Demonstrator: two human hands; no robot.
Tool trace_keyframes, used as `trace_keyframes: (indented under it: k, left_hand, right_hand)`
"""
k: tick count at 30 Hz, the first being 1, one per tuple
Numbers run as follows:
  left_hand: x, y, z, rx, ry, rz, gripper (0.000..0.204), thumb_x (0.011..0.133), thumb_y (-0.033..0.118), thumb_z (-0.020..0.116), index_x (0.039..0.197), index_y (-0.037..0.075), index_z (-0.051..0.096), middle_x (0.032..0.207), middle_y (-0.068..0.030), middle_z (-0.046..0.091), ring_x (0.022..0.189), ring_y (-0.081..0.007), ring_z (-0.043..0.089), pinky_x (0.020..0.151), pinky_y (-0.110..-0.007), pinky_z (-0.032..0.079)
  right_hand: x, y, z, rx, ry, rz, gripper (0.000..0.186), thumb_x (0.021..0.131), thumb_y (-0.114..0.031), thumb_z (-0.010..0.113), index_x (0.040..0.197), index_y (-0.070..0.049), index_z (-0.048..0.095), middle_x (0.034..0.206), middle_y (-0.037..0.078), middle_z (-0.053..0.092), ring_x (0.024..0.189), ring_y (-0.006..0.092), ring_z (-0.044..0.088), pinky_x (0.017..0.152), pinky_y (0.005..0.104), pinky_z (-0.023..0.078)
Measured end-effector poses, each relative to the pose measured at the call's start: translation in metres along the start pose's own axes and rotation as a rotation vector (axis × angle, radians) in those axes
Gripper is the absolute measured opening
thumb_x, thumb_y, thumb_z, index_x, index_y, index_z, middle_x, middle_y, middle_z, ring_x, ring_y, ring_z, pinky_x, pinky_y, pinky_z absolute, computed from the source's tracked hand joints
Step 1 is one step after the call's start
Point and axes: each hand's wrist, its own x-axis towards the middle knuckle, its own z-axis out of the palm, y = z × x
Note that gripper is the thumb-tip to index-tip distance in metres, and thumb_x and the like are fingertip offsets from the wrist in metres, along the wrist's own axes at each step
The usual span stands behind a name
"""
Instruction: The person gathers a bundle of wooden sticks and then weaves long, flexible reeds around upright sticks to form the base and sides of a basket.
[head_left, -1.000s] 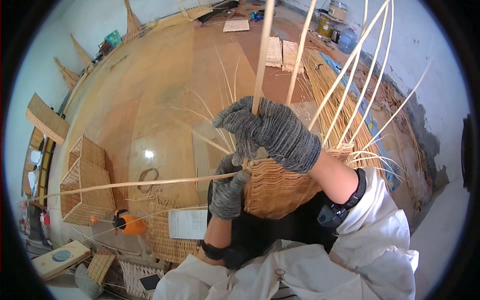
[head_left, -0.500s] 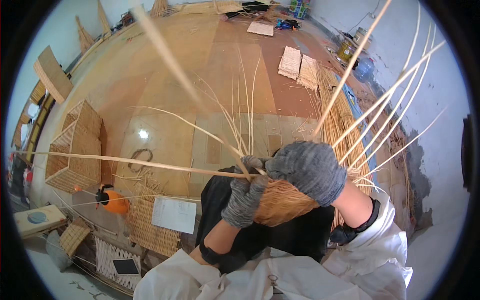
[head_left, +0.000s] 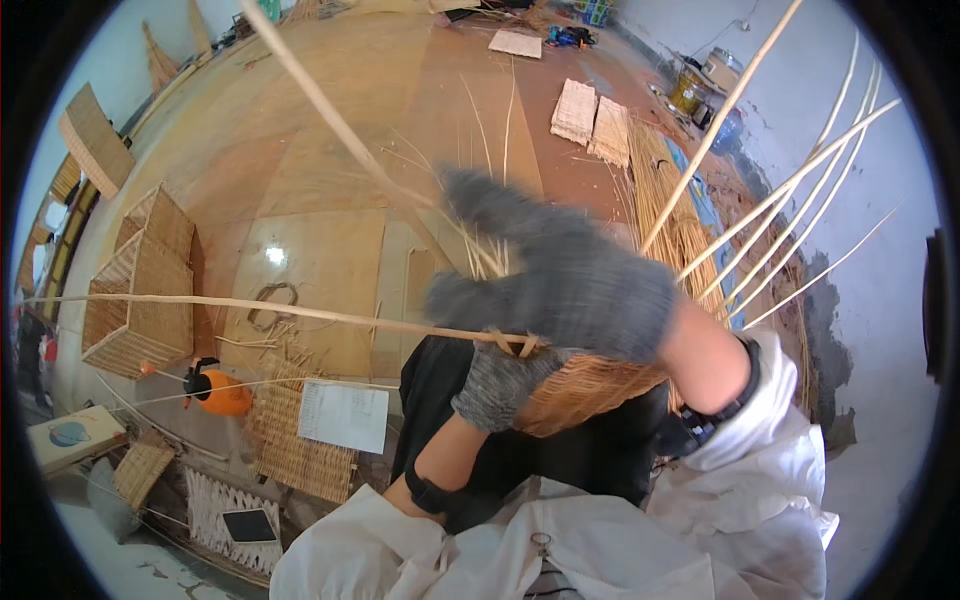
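On my lap, over dark cloth, rests a woven wicker basket (head_left: 590, 392), partly covered by my hands. Long pale rods stick out from its edge to the left, ahead and to the right. My left hand (head_left: 508, 385), in a grey knit glove, is closed on the basket's left edge, just below a loop where a long rod (head_left: 250, 308) leaves toward the left. Above the basket, my right hand (head_left: 570, 275), also gloved and blurred by motion, has its thumb and fingers spread apart near a thick rod (head_left: 335, 118). It hides part of the rim and rod bases.
A rectangular wicker basket (head_left: 150, 290) stands at the left. Nearer are an orange spray bottle (head_left: 222, 393) and a paper sheet (head_left: 343, 415) on a woven panel (head_left: 283, 435). Bundled rods (head_left: 670, 190) lie along the right wall, beside two woven panels (head_left: 573, 112).
My right hand has left the basket rim and swung up and left, its fingers spreading. My left hand has shifted slightly right along the edge. The view has moved a little.
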Motion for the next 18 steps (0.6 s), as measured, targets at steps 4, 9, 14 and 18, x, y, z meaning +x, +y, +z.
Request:
trace_keyframes:
  k: [4,9,14,18]
  left_hand:
    - [0.019,0.020,-0.020,0.037,-0.363,-0.280,0.057,0.069,0.032,0.070,0.111,0.001,0.048,0.107,-0.0101,0.053,0.097,-0.0254,0.052,0.086,-0.033,0.042]
    - [0.007,0.013,-0.032,-0.858,-0.220,-0.439,0.041,0.070,0.011,0.069,0.106,0.005,0.049,0.094,-0.0018,0.053,0.086,-0.0108,0.050,0.077,-0.024,0.043]
    - [0.007,0.040,-0.016,-0.725,0.023,-0.418,0.032,0.078,0.015,0.063,0.106,0.005,0.050,0.092,-0.0005,0.053,0.083,-0.0104,0.050,0.072,-0.024,0.043]
    - [0.013,0.024,-0.016,-0.754,0.378,-0.714,0.035,0.084,0.031,0.051,0.111,0.008,0.048,0.097,-0.0096,0.053,0.090,-0.0202,0.052,0.075,-0.032,0.046]
  right_hand:
    - [-0.011,0.048,0.005,0.489,-0.168,-0.195,0.028,0.081,-0.020,0.055,0.102,-0.001,0.057,0.093,0.010,0.059,0.081,0.0152,0.056,0.073,0.0255,0.046]
    - [-0.036,0.037,-0.009,0.790,0.039,0.056,0.024,0.087,-0.021,0.048,0.096,-0.002,0.059,0.095,0.005,0.060,0.083,0.0108,0.053,0.073,0.0246,0.045]
    - [-0.032,0.067,0.013,0.850,0.205,-0.217,0.025,0.084,-0.012,0.048,0.106,-0.002,0.055,0.096,0.011,0.057,0.087,0.0199,0.055,0.079,0.0267,0.043]
    - [-0.070,0.065,0.006,0.413,0.344,-0.252,0.033,0.083,-0.014,0.051,0.113,-0.001,0.049,0.099,0.012,0.057,0.093,0.0199,0.054,0.082,0.0286,0.044]
